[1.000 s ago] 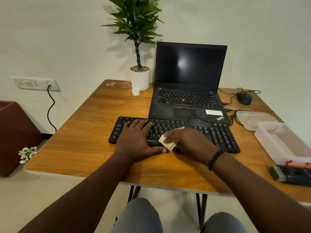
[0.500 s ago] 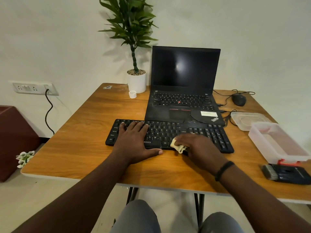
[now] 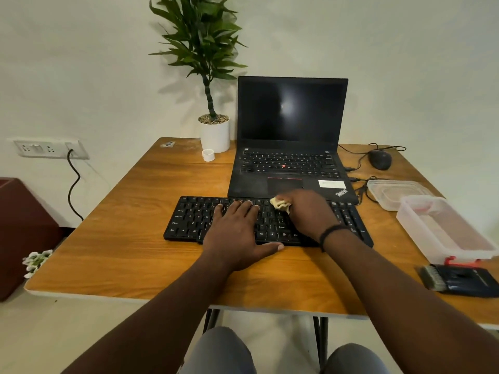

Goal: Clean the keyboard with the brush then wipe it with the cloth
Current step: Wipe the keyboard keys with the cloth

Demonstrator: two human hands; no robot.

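Cloth (image 3: 280, 204) bunched in right hand (image 3: 310, 211) at keyboard (image 3: 189, 220) top edge — unwiped keys toward 9 o'clock, lengthwise — left hand (image 3: 235, 233) flat, bracing.

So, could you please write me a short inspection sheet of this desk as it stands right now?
Surface: wooden table, scuffed near its far left corner.
Job's things: black keyboard lies in front of the laptop; yellow cloth on its top rows; brush lies unused at the right edge.
Clutter: potted plant, small white cap, clear tub and its lid.
Hands: left hand rests flat on the keys; right hand grips the cloth.
Cables: mouse lead looped beside the laptop; black cord hangs from the wall socket.
Surroundings: white wall, dark red box on the left.
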